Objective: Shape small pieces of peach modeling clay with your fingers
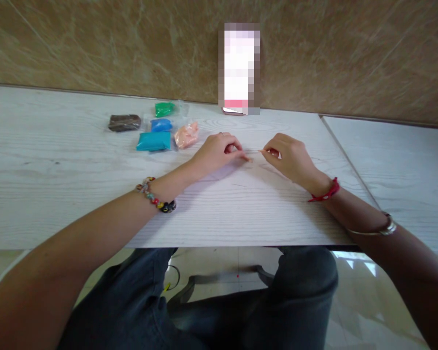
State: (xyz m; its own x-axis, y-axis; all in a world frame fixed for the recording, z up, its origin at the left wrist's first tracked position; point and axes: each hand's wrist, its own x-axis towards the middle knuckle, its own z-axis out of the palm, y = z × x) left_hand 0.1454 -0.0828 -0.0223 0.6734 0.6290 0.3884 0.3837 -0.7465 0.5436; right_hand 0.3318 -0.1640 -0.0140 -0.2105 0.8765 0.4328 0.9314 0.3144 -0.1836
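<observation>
My left hand (219, 153) rests on the white wood-grain table (76, 194) with its fingers curled and pinched together at the tips. My right hand (288, 155) lies a short way to its right, fingers also pinched. A thin, pale, thread-like strand seems to run between the two pinches, too fine to name. Left of my hands lie small bags of modelling clay: peach (187, 135), light blue (154, 141), blue (161, 125), green (164, 109) and brown (124, 122).
A phone (240, 68), its screen blurred out, leans upright against the brown marble wall behind the table. A second white table (397, 165) adjoins on the right. My knees in dark jeans show below the table's front edge, above a shiny tiled floor.
</observation>
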